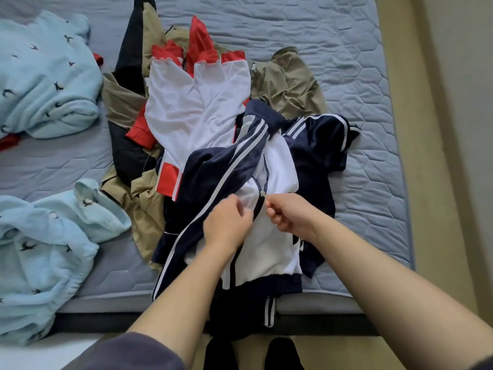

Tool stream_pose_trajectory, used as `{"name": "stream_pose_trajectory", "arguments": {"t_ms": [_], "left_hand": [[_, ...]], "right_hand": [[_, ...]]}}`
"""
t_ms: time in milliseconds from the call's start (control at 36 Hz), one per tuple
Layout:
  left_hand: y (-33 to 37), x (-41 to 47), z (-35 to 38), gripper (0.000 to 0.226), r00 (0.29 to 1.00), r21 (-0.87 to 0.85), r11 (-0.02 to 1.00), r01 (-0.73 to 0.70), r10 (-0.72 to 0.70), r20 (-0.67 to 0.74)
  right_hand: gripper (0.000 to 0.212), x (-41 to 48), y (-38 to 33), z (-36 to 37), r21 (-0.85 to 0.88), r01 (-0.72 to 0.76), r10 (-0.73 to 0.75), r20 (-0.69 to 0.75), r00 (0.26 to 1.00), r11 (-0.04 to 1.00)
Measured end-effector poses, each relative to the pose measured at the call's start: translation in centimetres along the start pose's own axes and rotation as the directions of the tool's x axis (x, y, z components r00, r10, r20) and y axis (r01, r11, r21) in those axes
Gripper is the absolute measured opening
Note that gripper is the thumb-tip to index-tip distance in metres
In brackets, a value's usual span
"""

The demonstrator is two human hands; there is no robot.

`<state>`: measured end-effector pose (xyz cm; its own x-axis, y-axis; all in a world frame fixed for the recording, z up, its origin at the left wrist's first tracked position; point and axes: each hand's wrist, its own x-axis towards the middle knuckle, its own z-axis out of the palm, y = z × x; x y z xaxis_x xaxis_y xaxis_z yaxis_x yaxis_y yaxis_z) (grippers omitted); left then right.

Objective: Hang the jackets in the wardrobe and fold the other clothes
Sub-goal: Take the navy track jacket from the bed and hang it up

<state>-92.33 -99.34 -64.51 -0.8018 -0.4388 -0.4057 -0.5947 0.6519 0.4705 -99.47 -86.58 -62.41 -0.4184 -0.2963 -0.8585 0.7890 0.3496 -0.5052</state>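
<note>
**Both hands at the zip of the navy track jacket**

A navy and white zip-up track jacket (269, 236) lies front-up at the lower centre of the frame, on the near edge of a grey-blue quilted mattress (346, 49). Its long axis runs from the hem, which hangs over the mattress edge at bottom centre, up to the collar just above mid-frame, leaning slightly right. White stripes run along the sleeves. A white mark beside the right wrist is too covered to read.

The left hand (226, 225) grips the white front panel just left of the zip (262, 194), fingers curled. The right hand (289, 212) pinches the fabric on the zip's other side.

Beyond the jacket lie a white and red mesh-lined garment (186, 102) and a khaki garment (288, 84). At the left edge is a pale blue bird-patterned fleece (45, 76).
</note>
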Motion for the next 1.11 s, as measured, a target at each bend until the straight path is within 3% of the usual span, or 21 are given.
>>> {"name": "stream_pose_trajectory", "arguments": {"t_ms": [56, 111, 194, 278, 417, 528, 583, 667, 722, 778, 833, 917, 972, 1028, 1083, 1111], "left_hand": [[-0.2, 1.4, -1.0, 0.012, 0.988, -0.007, 1.0, -0.026, 0.024, -0.155], [-0.3, 2.9, -1.5, 0.029, 0.977, 0.107, 0.994, -0.038, 0.06, -0.207], [0.0, 5.3, -2.0, 0.062, 0.991, 0.258, 0.966, -0.013, 0.046, -0.122], [0.4, 7.1, -1.9, 0.077, 0.997, 0.346, 0.935, -0.081, 0.083, 0.009], [1.6, 8.3, -2.0, 0.077, 0.98, 0.355, 0.914, -0.197, 0.193, 0.047], [2.5, 9.3, -1.7, 0.046, 0.971, 0.483, 0.844, -0.231, 0.234, 0.056], [2.3, 10.0, -1.0, 0.024, 0.987, 0.404, 0.9, -0.161, 0.139, 0.083], [1.9, 10.8, -0.3, 0.015, 0.997, 0.07, 0.997, 0.022, -0.027, 0.07], [1.3, 11.5, -1.2, 0.021, 0.983, -0.207, 0.961, 0.181, -0.18, 0.024], [-0.1, 12.4, -3.3, 0.031, 0.925, -0.391, 0.86, 0.328, -0.377, -0.052], [-2.2, 13.0, -5.5, 0.038, 0.854, -0.422, 0.799, 0.43, -0.511, -0.098], [-4.5, 12.9, -7.7, 0.058, 0.782, -0.327, 0.783, 0.529, -0.599, -0.172], [-4.9, 12.3, -7.7, 0.069, 0.851, -0.186, 0.881, 0.436, -0.471, -0.232], [-5.1, 11.9, -7.2, 0.071, 0.948, 0.094, 0.972, 0.215, -0.185, -0.261], [-5.2, 11.8, -6.9, 0.06, 0.978, 0.314, 0.948, 0.055, 0.012, -0.208], [-5.4, 12.0, -6.8, 0.049, 0.982, 0.359, 0.931, 0.065, 0.005, -0.19]], "right_hand": [[0.019, 0.3, -0.1, 0.0, -0.061, -0.02, 0.017, -0.052, 0.998, 0.998], [0.018, 0.9, -0.1, 0.2, -0.053, -0.033, 0.028, -0.091, 0.995, 0.998], [0.014, 1.7, 0.0, 0.6, 0.036, -0.026, 0.03, -0.119, 0.992, 0.999], [0.009, 2.2, 0.2, 0.6, 0.096, 0.008, 0.002, -0.108, 0.994, 0.995], [0.015, 2.6, 0.5, 0.4, 0.085, 0.02, -0.016, -0.049, 0.999, 0.996], [0.014, 2.8, 0.4, 0.3, 0.039, 0.011, -0.01, -0.015, 1.0, 0.999], [0.013, 3.0, 0.4, 0.1, 0.009, 0.011, -0.011, -0.009, 1.0, 1.0], [0.013, 3.3, 0.7, -0.5, -0.02, 0.018, -0.018, -0.006, 1.0, 1.0], [0.014, 3.6, 1.0, -0.8, -0.018, 0.015, -0.015, 0.003, 1.0, 1.0], [0.013, 4.0, 1.4, -0.9, -0.004, 0.008, -0.008, 0.019, 1.0, 1.0], [0.012, 4.3, 1.8, -0.8, 0.018, 0.007, -0.008, 0.037, 0.999, 1.0], [0.013, 4.6, 2.3, -0.2, 0.06, 0.013, -0.017, 0.059, 0.998, 0.998], [0.013, 4.9, 2.6, 0.3, 0.084, 0.018, -0.023, 0.061, 0.998, 0.996], [0.013, 5.0, 2.8, 0.6, 0.096, 0.022, -0.027, 0.06, 0.998, 0.995], [0.013, 4.9, 2.8, 0.7, 0.091, 0.022, -0.027, 0.057, 0.998, 0.996], [0.013, 4.9, 2.9, 0.7, 0.087, 0.022, -0.027, 0.054, 0.998, 0.996]]}}
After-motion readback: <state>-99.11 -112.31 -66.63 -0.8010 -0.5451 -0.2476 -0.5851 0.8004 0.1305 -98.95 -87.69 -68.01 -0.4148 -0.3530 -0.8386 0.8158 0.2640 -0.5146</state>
